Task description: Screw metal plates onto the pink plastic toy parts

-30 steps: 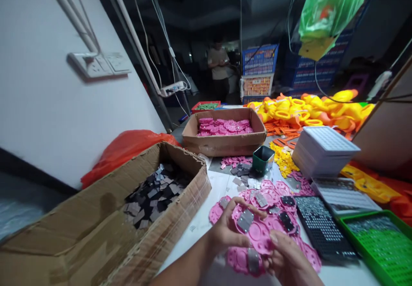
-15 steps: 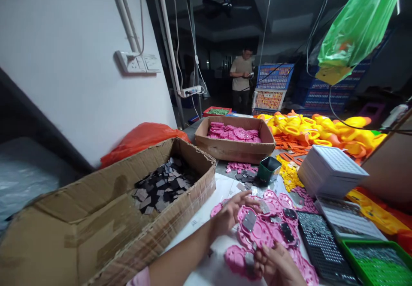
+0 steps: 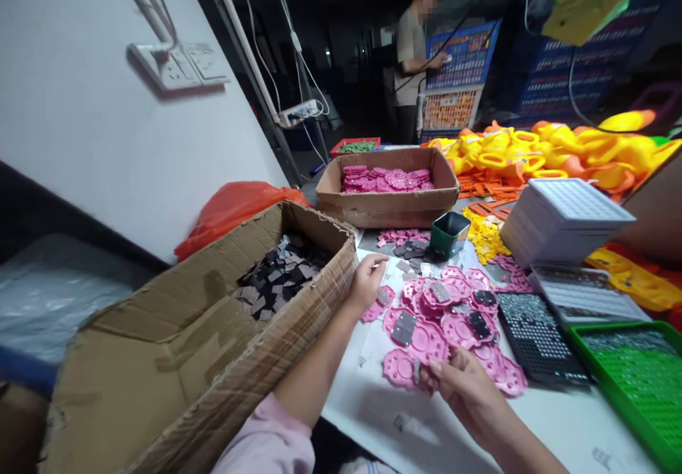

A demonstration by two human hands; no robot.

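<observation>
A pile of pink rubber pads [image 3: 426,339] lies on the white table, some with small grey metal squares [image 3: 403,328] on them. My right hand [image 3: 458,385] pinches the near edge of one pink pad. My left hand [image 3: 367,282] reaches out beside the corner of a large cardboard box [image 3: 320,310], fingers apart, just above a pink pad and close to loose grey squares [image 3: 408,252]. I see nothing in it. The box holds several dark grey squares [image 3: 282,275].
Behind the pads stand a green cup [image 3: 449,234] and a smaller cardboard box [image 3: 388,211] of pink parts. On the right are stacked white trays [image 3: 559,218], a black tray [image 3: 536,339] and a green tray [image 3: 634,374]. Yellow toys [image 3: 533,154] are heaped beyond. A person [image 3: 413,55] stands at the back.
My left hand has let go of the pink pads and moved left and forward toward the box corner. My right hand stays on the pad. The camera has tilted down.
</observation>
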